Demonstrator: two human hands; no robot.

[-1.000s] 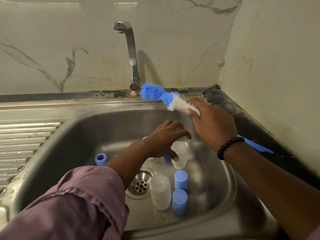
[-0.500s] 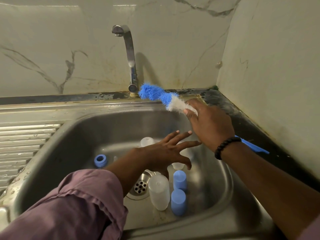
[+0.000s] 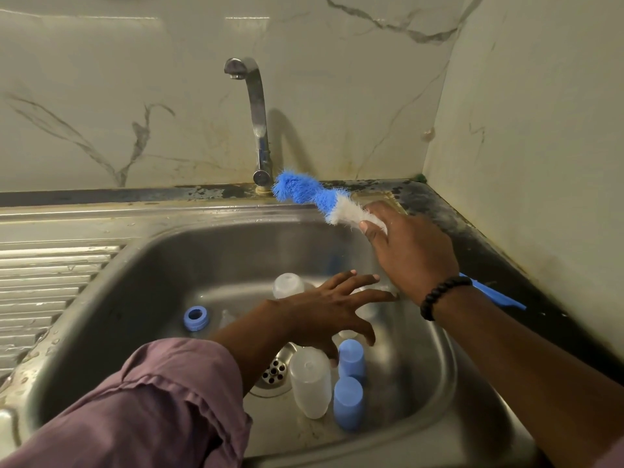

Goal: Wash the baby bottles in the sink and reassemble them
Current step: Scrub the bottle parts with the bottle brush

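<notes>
Bristly blue-white brush (image 3: 315,197) gripped by right hand (image 3: 410,255); steel sink (image 3: 141,271).

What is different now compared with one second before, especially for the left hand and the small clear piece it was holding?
The left hand let go of the small clear piece, and now it is spread open over the sink, holding nothing. The piece is mostly hidden under it. The right hand grips the bottle brush as before. The blue caps, the clear bottle and the blue ring stayed in place.
</notes>
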